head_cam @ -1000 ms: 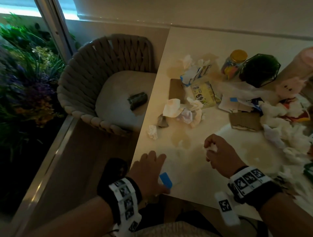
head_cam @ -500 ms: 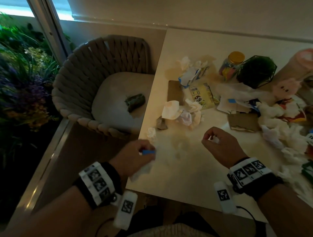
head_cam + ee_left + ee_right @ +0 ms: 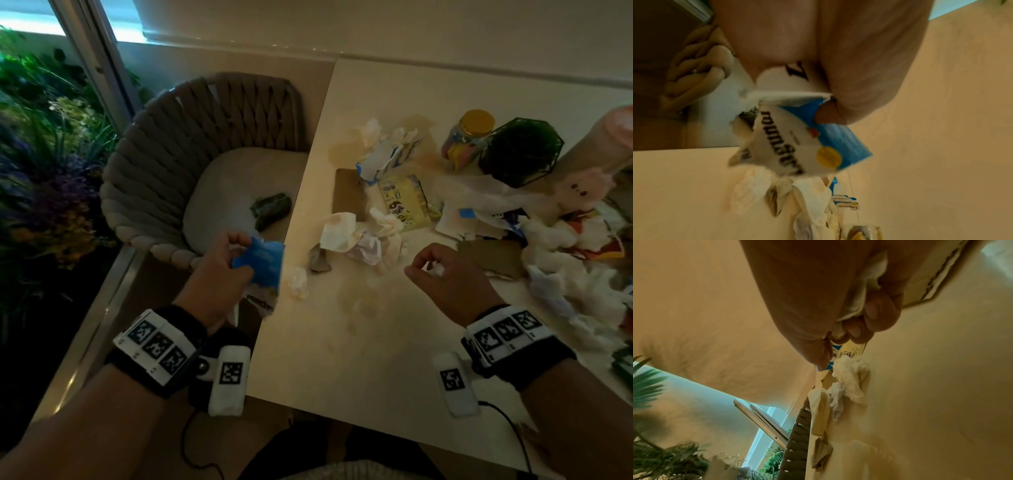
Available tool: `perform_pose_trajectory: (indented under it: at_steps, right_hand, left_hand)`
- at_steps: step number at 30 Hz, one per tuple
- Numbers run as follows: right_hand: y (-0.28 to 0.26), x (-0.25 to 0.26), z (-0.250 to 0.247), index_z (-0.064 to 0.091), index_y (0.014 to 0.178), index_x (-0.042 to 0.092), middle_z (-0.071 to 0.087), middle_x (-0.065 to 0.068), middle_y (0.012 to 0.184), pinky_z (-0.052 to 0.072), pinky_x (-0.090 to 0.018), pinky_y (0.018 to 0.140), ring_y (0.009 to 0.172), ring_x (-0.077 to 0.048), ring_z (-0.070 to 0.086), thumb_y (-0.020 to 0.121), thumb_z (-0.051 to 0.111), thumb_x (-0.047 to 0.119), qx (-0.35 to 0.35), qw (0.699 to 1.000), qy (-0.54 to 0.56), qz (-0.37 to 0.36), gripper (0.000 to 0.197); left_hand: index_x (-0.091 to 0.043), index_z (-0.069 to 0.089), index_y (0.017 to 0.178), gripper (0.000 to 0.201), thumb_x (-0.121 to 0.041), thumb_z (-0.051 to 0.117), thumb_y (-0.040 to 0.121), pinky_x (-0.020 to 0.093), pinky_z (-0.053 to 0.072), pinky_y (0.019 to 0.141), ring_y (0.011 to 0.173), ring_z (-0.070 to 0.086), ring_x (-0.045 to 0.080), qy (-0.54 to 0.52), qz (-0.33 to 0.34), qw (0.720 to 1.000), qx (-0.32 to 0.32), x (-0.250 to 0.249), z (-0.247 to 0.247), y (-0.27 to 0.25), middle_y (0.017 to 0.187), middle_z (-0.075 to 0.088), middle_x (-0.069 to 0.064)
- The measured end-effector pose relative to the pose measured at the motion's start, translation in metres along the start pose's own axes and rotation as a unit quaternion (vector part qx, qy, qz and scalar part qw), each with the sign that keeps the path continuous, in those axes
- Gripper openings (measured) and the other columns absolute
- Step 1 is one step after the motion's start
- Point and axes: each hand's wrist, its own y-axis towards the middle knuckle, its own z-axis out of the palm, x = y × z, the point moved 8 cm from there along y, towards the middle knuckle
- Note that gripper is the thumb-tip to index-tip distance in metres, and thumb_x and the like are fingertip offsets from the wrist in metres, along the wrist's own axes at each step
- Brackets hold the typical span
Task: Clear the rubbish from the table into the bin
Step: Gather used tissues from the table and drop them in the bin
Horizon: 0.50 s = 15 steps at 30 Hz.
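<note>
My left hand (image 3: pixel 226 260) pinches a blue and white wrapper (image 3: pixel 263 265) just off the table's left edge, over the gap beside the chair. The left wrist view shows that wrapper (image 3: pixel 807 139) close up, with dark lettering and a yellow dot, my thumb on its blue corner. My right hand (image 3: pixel 433 274) hovers above the cream table (image 3: pixel 359 342) with its fingers curled round a small white tissue wad (image 3: pixel 436 270); the tissue (image 3: pixel 863 293) shows between palm and fingers in the right wrist view. No bin is in view.
Crumpled tissues (image 3: pixel 363 236), a yellow packet (image 3: pixel 407 202), cardboard pieces (image 3: pixel 493 257) and more white paper (image 3: pixel 582 274) litter the table. A yellow-lidded jar (image 3: pixel 469 140) and a dark green wire pot (image 3: pixel 520 150) stand at the back. A woven chair (image 3: pixel 205 154) sits left of the table.
My left hand has lifted the blue wrapper off the near table edge and carried it left and up, past the edge. My right hand stayed closed on its tissue, rising slightly.
</note>
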Motion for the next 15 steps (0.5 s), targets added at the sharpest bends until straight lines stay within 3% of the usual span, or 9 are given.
perform_pose_trajectory:
  at_steps: [3,5,8,11,13,15]
  right_hand:
    - [0.011,-0.002,-0.004,0.058,0.076,0.023,0.057,0.011,0.075,0.045,-0.035,0.071,0.077,-0.018,0.054,0.082,0.070,0.031,0.011,1.000,0.005,-0.014,0.016]
    - [0.018,-0.003,-0.004,0.057,0.075,0.025,0.058,0.009,0.077,0.048,-0.038,0.074,0.079,-0.019,0.055,0.082,0.070,0.031,0.014,1.000,0.003,-0.020,0.016]
    - [0.025,-0.003,-0.001,0.056,0.072,0.028,0.061,0.007,0.077,0.049,-0.038,0.074,0.078,-0.018,0.057,0.079,0.071,0.034,0.016,0.999,-0.016,-0.028,0.017]
    - [0.031,-0.001,0.000,0.058,0.075,0.027,0.058,0.010,0.071,0.046,-0.031,0.069,0.074,-0.019,0.058,0.080,0.071,0.033,0.010,0.999,-0.036,-0.022,0.015]
    - [0.033,0.001,-0.001,0.058,0.077,0.027,0.057,0.009,0.071,0.043,-0.030,0.067,0.074,-0.020,0.058,0.081,0.070,0.032,-0.001,0.998,-0.051,-0.022,0.014]
    - [0.036,0.002,0.000,0.057,0.079,0.026,0.060,0.003,0.074,0.040,-0.029,0.064,0.074,-0.022,0.057,0.082,0.069,0.033,-0.012,0.997,-0.072,-0.024,0.014]
  left_hand:
    - [-0.038,0.049,0.117,0.034,-0.011,0.051,0.096,0.039,0.054,0.088,0.110,0.056,0.025,-0.049,-0.036,0.998,-0.019,0.006,0.004,0.005,0.130,0.048,0.006]
    - [-0.038,0.047,0.125,0.034,-0.036,0.060,0.093,0.037,0.050,0.087,0.109,0.054,0.020,0.052,-0.039,0.998,-0.024,0.010,0.010,0.011,0.130,0.046,0.001]
    - [-0.028,0.049,0.107,0.059,-0.063,0.074,0.067,0.031,0.050,0.078,0.093,0.055,0.015,0.225,0.034,0.974,-0.010,0.007,0.032,0.018,0.107,0.052,-0.003]
    - [-0.030,0.039,0.100,0.057,-0.054,0.080,0.068,0.027,0.041,0.074,0.089,0.051,0.016,0.374,0.030,0.927,0.020,0.027,0.057,0.022,0.104,0.041,-0.003]
    - [-0.029,0.037,0.103,0.051,-0.045,0.077,0.075,0.029,0.045,0.074,0.090,0.054,0.021,0.408,0.020,0.913,0.021,0.037,0.068,0.025,0.108,0.039,-0.001]
    - [-0.032,0.038,0.113,0.051,-0.045,0.072,0.078,0.038,0.052,0.083,0.095,0.056,0.026,0.426,0.012,0.904,0.023,0.045,0.075,0.028,0.116,0.039,0.002]
